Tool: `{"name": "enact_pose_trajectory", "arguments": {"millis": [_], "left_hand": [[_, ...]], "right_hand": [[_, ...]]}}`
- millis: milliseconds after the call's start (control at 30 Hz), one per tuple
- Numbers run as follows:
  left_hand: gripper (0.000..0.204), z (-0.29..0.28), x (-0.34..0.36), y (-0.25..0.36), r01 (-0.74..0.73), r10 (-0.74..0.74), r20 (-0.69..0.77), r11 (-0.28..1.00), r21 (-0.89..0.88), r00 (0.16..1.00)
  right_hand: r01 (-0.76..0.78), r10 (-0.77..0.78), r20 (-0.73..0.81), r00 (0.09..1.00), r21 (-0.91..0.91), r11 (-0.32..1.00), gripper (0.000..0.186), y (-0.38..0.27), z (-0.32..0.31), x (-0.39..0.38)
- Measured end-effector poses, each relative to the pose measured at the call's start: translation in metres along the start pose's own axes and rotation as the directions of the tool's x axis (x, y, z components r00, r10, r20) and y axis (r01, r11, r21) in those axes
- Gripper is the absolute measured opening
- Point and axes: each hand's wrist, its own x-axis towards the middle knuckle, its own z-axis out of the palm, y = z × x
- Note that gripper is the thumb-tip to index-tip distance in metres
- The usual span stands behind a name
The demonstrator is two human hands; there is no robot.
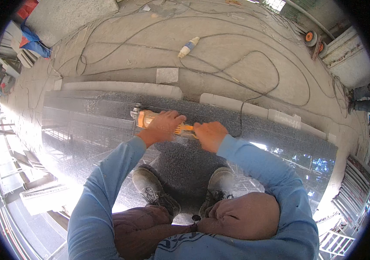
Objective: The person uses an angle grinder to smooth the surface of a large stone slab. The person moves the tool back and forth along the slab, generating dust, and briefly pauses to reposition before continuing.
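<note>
An orange angle grinder (pixel 147 118) lies level over a dark polished stone slab (pixel 94 143), its metal head pointing left. Around the front of its body my left hand (pixel 164 125) is closed. My right hand (pixel 211 135) grips the rear handle. The disc at the head shows only edge-on, near a thin line along the slab; whether it touches the stone I cannot tell. From near my right hand a dark cord (pixel 241 113) runs away over the slab's far edge. My shoes rest on the slab, nearer than the grinder.
Pale stone strips (pixel 124 88) line the slab's far side, with a small light block (pixel 167 75) behind them. Cords loop over the dusty floor around a taped cable connector (pixel 188 47). Stacked dark slats (pixel 355 190) stand at right; an orange-wheeled cart (pixel 311 38) is far right.
</note>
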Motion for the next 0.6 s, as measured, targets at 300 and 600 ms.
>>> {"name": "enact_pose_trajectory", "arguments": {"millis": [300,600], "left_hand": [[0.072,0.0,0.016,0.035,-0.045,0.043,-0.048,0.998,-0.034,0.998],[0.067,-0.005,0.009,0.019,0.028,-0.027,0.033,0.999,-0.034,0.999]], "right_hand": [[-0.062,0.063,0.03,0.998,-0.044,0.997,0.019,0.007,-0.016,-0.038],[-0.011,0.011,0.004,1.0,-0.014,1.0,0.018,0.004,-0.003,-0.015]]}}
